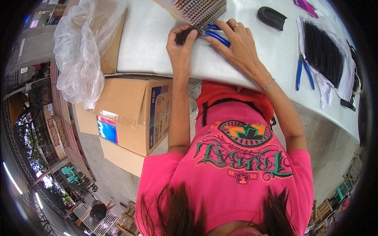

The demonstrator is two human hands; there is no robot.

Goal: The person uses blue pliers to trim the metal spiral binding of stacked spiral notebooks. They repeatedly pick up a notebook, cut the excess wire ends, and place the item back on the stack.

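Note:
My left hand (179, 49) is closed around a dark, bristly clump (182, 37) of fine, curly strands, held above the white table (145, 47). What the strands are made of, I cannot make out. In my right hand (243, 47) are pliers with blue handles (218, 40), fingers around the grips. Their metal jaws meet the right end of the clump, by my left fingertips; the exact contact is too small to tell. Just beyond both hands lies a stack of spiral-bound books (197, 11), bindings toward me.
Rightward, a mat of black wavy rows (325, 53) rests on white wrapping, with second blue-handled pliers (300, 72) beside it. A black curved piece (271, 18) lies farther back. Left stand a crumpled clear plastic bag (76, 51) and, below table height, a cardboard box (122, 98).

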